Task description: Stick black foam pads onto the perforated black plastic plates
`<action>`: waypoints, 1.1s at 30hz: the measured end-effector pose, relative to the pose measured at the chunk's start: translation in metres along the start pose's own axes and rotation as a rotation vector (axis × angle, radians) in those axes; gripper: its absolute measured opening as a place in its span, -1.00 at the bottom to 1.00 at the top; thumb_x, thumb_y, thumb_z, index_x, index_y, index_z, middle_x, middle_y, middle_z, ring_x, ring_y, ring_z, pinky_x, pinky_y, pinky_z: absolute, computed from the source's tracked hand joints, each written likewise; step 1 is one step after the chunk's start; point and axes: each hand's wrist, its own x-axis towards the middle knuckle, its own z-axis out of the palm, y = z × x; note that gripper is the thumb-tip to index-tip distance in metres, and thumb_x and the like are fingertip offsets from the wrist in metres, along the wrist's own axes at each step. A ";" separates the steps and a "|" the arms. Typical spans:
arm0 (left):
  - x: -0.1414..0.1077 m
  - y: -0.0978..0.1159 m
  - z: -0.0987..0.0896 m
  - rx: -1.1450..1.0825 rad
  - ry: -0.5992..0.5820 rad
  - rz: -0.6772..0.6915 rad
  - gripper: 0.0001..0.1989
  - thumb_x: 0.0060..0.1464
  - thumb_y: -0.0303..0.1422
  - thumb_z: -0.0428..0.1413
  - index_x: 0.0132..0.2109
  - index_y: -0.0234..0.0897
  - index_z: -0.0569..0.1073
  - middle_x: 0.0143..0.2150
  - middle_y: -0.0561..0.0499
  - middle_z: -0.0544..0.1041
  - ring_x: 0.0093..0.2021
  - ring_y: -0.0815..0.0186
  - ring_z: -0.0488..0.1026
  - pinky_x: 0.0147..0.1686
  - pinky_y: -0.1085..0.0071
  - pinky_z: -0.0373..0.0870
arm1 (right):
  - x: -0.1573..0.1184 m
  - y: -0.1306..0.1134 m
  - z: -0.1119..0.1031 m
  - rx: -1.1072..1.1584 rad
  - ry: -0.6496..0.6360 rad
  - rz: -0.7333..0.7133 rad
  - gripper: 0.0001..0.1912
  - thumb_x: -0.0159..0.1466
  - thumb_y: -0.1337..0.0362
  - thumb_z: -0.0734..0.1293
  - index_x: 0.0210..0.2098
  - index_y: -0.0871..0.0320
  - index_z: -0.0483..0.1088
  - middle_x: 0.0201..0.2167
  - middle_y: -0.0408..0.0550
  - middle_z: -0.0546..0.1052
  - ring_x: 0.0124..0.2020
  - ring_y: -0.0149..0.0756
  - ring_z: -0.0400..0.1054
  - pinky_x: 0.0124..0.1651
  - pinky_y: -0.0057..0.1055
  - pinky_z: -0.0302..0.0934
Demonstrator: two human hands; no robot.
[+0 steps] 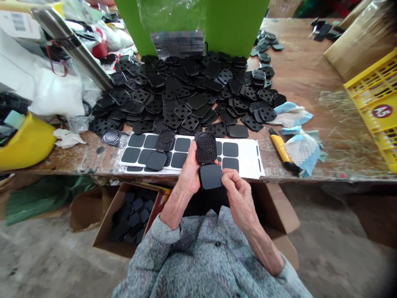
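Observation:
My left hand (190,174) grips a hinged black plastic case (206,147) that lies unfolded, its ribbed inner half upward and a smooth square half toward me. On that lower half sits a dark square pad (211,176); whether it is stuck down flat I cannot tell. My right hand (237,188) pinches at the right edge of the square, fingertips closed. Under the hands, at the table's front edge, are white sheets (248,157) of dark rounded-square stickers (130,155). Another unfolded black case (156,160) rests on these sheets.
A big heap of black plastic pieces (186,95) covers the middle of the table before a green box (242,25). A yellow-handled cutter (281,147) and rags (302,149) lie right, near a yellow crate (376,99). Below stands a carton (105,231) of dark pieces.

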 end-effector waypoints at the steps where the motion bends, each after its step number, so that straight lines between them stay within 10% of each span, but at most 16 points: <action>1: 0.000 0.000 0.000 -0.001 0.000 0.001 -0.46 0.10 0.06 -0.14 -0.36 -0.35 0.43 -0.51 -0.08 0.49 -0.46 0.25 0.48 -0.36 0.31 0.45 | 0.000 0.000 0.000 0.000 0.006 -0.003 -0.78 0.20 0.15 0.24 -0.47 0.16 0.32 -0.18 -0.05 0.39 -0.19 -0.31 0.25 -0.10 -0.33 0.14; 33: 0.003 0.000 -0.002 -0.039 -0.037 -0.037 -0.47 0.09 0.07 -0.13 -0.34 -0.33 0.43 -0.51 -0.08 0.49 -0.42 0.22 0.50 -0.38 0.32 0.45 | 0.005 0.005 -0.001 -0.102 -0.012 -0.015 -0.81 0.21 0.20 0.23 -0.48 0.15 0.29 -0.22 -0.09 0.35 -0.25 -0.36 0.22 -0.22 -0.44 0.13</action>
